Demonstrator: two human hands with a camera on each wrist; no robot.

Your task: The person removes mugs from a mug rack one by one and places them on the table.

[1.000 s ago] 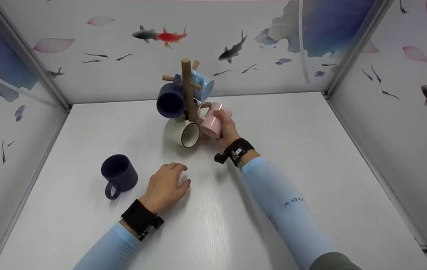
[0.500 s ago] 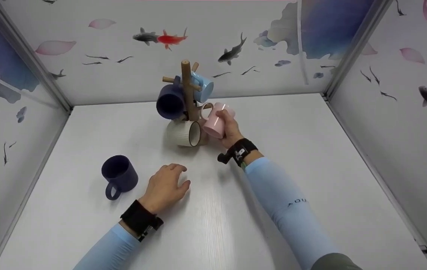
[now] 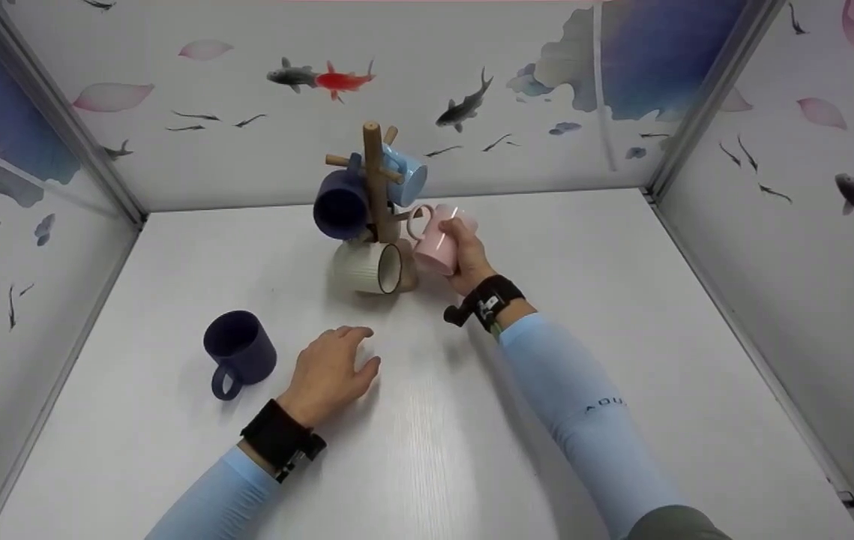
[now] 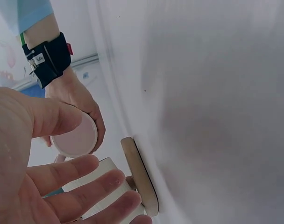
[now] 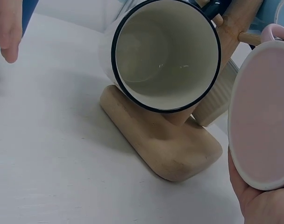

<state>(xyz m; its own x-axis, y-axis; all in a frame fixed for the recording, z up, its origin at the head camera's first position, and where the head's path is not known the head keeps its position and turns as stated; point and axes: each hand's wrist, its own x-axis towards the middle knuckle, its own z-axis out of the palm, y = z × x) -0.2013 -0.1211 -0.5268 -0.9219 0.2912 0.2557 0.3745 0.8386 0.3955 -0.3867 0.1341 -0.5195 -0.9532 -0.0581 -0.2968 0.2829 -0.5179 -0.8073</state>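
My right hand (image 3: 469,259) grips a pink mug (image 3: 432,251) round its body, right of a wooden mug tree (image 3: 373,165). The pink mug is tilted, its handle toward a peg; whether the peg is inside the handle I cannot tell. In the right wrist view its round pink base (image 5: 261,116) is at the right edge. My left hand (image 3: 328,375) holds nothing; its fingers are spread and loosely bent above the table in the left wrist view. Nearest to it is a dark blue mug (image 3: 247,352) standing upright on the table.
On the tree hang another dark blue mug (image 3: 340,202), a light blue mug (image 3: 413,184) and a cream mug (image 3: 359,268) with a dark rim. The tree's wooden base (image 5: 167,149) rests on the white table (image 3: 427,450). Printed walls enclose the sides and back.
My right hand has drawn the pink mug a little to the right, away from the tree's trunk. The cream mug has turned slightly. My left hand has hardly moved.
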